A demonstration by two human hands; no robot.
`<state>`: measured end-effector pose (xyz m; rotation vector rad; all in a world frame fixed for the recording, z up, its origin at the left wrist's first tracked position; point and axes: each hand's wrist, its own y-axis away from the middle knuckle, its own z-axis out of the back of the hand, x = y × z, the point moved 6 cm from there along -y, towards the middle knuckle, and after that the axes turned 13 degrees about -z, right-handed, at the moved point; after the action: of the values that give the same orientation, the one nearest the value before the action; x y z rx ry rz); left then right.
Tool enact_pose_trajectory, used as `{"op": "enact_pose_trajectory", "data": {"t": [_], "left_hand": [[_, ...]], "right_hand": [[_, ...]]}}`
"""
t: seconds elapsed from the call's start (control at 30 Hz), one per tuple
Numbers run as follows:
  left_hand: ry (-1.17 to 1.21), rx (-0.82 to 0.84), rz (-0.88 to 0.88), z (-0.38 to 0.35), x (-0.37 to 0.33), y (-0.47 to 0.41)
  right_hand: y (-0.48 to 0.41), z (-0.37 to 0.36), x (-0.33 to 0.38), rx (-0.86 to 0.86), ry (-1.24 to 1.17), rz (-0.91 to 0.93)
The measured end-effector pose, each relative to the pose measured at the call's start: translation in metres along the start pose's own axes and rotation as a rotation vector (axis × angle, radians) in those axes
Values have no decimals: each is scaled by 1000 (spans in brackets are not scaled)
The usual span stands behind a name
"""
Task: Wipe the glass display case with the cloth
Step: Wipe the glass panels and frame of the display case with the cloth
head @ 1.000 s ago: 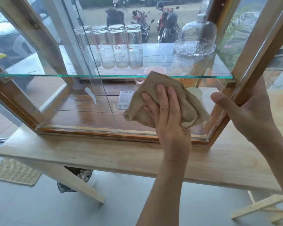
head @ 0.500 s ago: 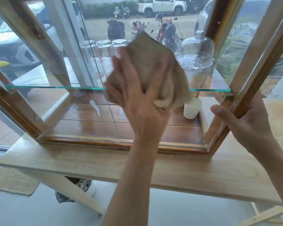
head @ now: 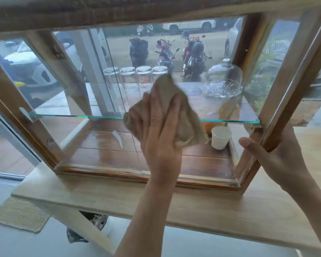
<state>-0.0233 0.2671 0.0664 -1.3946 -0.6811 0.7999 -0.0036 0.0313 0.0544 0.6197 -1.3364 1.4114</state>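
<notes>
The wood-framed glass display case stands on a pale wooden table. My left hand presses a beige cloth flat against the front glass pane, over the middle of the green-edged glass shelf. My right hand grips the lower end of the open door's wooden frame at the case's right side, thumb in front and fingers behind it.
Inside, several upturned drinking glasses and a glass dome stand on the shelf. A white cup sits on the case floor at the right. A woven mat lies on the floor at the left.
My left hand swept the cloth from low on the pane up over the drinking glasses, then partway back down to shelf level. My right hand kept its grip on the door frame.
</notes>
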Motion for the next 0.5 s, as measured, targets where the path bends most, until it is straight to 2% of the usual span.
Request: {"op": "enact_pose_trajectory", "data": {"t": [0.07,0.2,0.33,0.4,0.47,0.5], "left_hand": [[74,20,112,-1,-6,17],[227,39,182,3,-18,20],[314,-85,292,44,-2,15],[284,-107,311,69,6,11],[214,-126,266,96,17,3],[164,-140,238,110,22,-2]], "right_hand": [[0,0,0,8,5,-7],[1,-1,1,14,5,-28],[13,-6,2,-39,-72,-7],[24,2,-2,-170,-172,62],[36,24,-20,-356,-149,95],[42,33,-29,-393,-110,78]]}}
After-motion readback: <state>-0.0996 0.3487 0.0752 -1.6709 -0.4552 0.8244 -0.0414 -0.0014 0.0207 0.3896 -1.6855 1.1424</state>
